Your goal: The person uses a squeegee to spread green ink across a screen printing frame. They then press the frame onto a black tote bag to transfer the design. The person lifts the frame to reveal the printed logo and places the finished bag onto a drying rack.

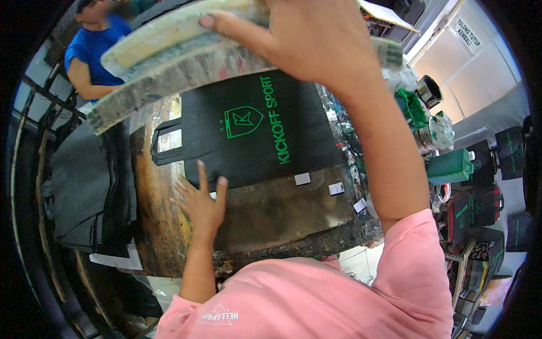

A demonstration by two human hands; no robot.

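Note:
A black fabric bag [248, 152] with a green printed shield emblem and lettering lies flat on the work table, its loop handle toward the left. Above its far edge, a paint-stained screen-printing frame [169, 90] is tilted up. My right hand [316, 45] grips this frame, thumb stretched along it; its other fingers are cut off by the picture's top. Fingers spread, my left hand [202, 206] is at the bag's near left corner and holds nothing. Small white squares [302, 179] sit along the brown board [276, 217] on the near side.
A stack of black bags [90, 186] rests at the left. Paint-smeared cans [432, 135] and a green plastic bottle [450, 166] stand at the right. More printed bags [477, 206] hang beyond them. A person in a blue shirt [99, 53] is at the far left.

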